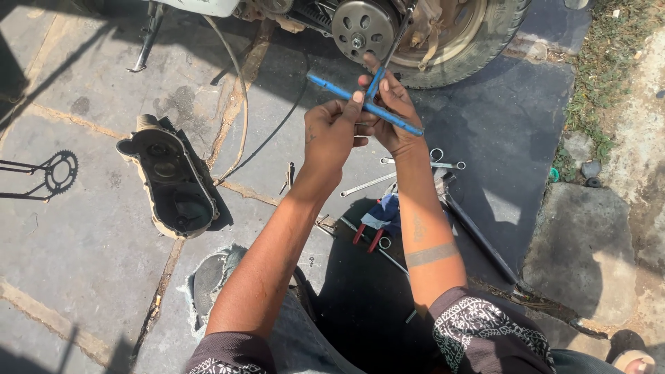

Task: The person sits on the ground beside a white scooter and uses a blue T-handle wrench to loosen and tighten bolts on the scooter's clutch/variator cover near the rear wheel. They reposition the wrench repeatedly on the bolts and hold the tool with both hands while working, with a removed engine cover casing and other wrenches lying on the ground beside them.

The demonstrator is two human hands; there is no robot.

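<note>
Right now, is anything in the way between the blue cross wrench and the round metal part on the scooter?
Nothing visible blocks it. Both hands, left hand and right hand, hold the blue cross wrench, with open air between it and the round clutch drum.

Both hands (360, 125) hold a cross wrench (365, 105) before the clutch drum (363, 29); the removed cover (173, 181) lies left, spanners (402, 173) beneath.
</note>
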